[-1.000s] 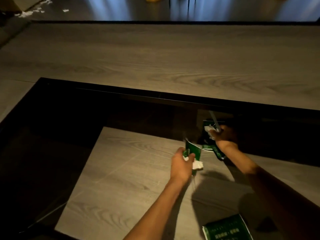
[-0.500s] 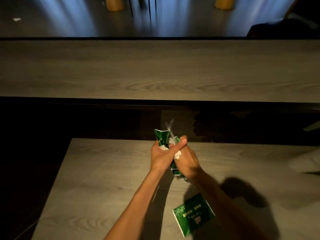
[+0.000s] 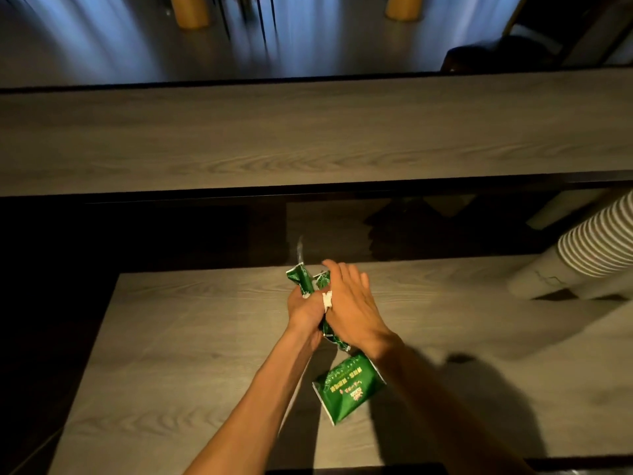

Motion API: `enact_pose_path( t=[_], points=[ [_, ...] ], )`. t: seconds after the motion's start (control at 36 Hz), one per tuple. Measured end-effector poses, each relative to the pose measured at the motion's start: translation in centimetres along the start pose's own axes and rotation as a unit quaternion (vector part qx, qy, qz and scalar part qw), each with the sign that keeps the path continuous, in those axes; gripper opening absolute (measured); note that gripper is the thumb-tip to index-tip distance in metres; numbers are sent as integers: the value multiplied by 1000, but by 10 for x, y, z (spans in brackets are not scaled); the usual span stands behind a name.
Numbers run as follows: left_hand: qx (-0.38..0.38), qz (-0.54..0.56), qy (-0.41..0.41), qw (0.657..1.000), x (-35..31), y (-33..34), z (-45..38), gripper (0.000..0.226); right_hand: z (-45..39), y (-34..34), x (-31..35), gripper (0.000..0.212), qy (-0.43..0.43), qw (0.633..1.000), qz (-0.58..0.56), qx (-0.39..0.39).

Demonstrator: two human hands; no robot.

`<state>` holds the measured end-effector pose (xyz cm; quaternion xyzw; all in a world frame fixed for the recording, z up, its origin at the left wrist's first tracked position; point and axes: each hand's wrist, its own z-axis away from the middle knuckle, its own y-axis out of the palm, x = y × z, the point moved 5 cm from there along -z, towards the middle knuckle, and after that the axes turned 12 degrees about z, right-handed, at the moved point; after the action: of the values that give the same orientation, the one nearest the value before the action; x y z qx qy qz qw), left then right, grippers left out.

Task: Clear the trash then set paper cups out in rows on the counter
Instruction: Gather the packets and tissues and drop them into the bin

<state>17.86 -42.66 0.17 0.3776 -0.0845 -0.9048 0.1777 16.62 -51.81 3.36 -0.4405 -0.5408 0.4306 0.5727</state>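
Green wrappers (image 3: 303, 282) bunched in left hand (image 3: 305, 311); right hand (image 3: 352, 308) apparently pressing them.

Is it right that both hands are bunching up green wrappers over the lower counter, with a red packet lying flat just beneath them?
Almost. The flat packet on the lower counter is green with printed lettering, not red, as the head view shows. The rest holds: the left hand grips the crumpled green wrappers while the right hand covers them from the side.
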Motion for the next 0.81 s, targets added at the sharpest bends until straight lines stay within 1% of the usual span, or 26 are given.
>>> enact_pose_path(
  t=[0.06,0.11,0.17,0.22,0.28,0.33,0.39,0.42,0.47,0.5,0.53,0.56,0.58,0.61,0.64,0.67,0.69,0.75,0.78,0.81],
  points=[
    [-12,33,-20,999,1,-3,-5,12,5,-3,-4,69,-6,998,-63,-8],
    [-24,50,-28,998,2,-9,-14,20,10,-4,-10,60,-5,992,-126,-19],
    [-13,53,-34,998,2,-8,-17,28,14,-1,-16,57,18,986,-167,-22],
    [-8,53,-41,998,2,-2,-15,33,19,0,-22,52,53,971,-231,-16],
    [-13,58,-39,997,-1,4,-14,39,24,-2,-25,52,66,954,-291,-12],
    [-32,53,-22,998,-7,4,-16,41,33,-3,-31,60,52,962,-267,-12],
    [-35,52,-12,998,-15,2,-19,41,44,4,-40,71,64,958,-279,0],
    [-33,46,-8,998,-18,0,-20,40,50,9,-43,65,69,960,-272,14],
    [-26,32,-1,999,-22,-3,-20,35,64,28,-48,40,64,964,-249,67],
    [-24,22,3,999,-24,-5,-19,32,73,38,-49,33,71,960,-253,93],
    [-23,11,6,1000,-26,-6,-18,29,80,45,-52,33,70,961,-245,112],
    [-19,2,9,1000,-27,-7,-15,27,85,53,-55,42,42,971,-207,110],
    [-8,-13,11,1000,-31,-8,-10,26,90,63,-54,58,9,977,-188,103],
    [3,-24,14,1000,-33,-8,-5,28,94,75,-54,76,-40,982,-155,99],
    [14,-42,18,999,-34,-9,-1,33,100,90,-56,90,-56,981,-133,130],
    [30,-62,18,997,-36,-11,3,39,104,98,-53,96,-70,983,-111,127],
    [47,-84,14,995,-36,-13,6,43,105,102,-51,95,-78,987,-86,114],
    [77,-126,5,989,-35,-20,7,51,107,109,-47,79,-88,990,-37,100],
    [90,-148,5,985,-35,-24,8,60,106,113,-48,68,-82,992,-30,86],
    [100,-171,2,980,-34,-29,6,72,106,115,-47,58,-74,992,-25,100]
  ],
)
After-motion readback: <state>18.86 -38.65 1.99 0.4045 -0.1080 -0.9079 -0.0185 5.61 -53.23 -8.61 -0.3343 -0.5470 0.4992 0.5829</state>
